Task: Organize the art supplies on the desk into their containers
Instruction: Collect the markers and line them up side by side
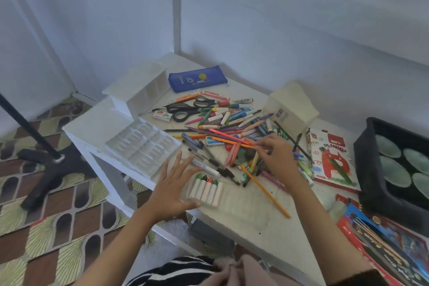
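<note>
A heap of pens, pencils, markers and crayons [232, 132] covers the middle of the white desk [267, 223]. In front of it lies a clear tray [246, 204] with several oil pastels [206, 189] in its left slots. My left hand [173, 187] is spread flat, fingers straight, touching the tray's left end. My right hand [276, 157] reaches into the heap and pinches an orange pencil [234, 143] with its fingertips. An oil pastels box [329, 158] lies to the right.
A white moulded tray [144, 147] and a white organiser [141, 87] sit at the left, a blue pencil case [197, 78] at the back, a cream box [290, 109] right of the heap. A black tray [371, 162] and pencil packs [383, 246] are far right. Scissors [185, 109] lie in the heap.
</note>
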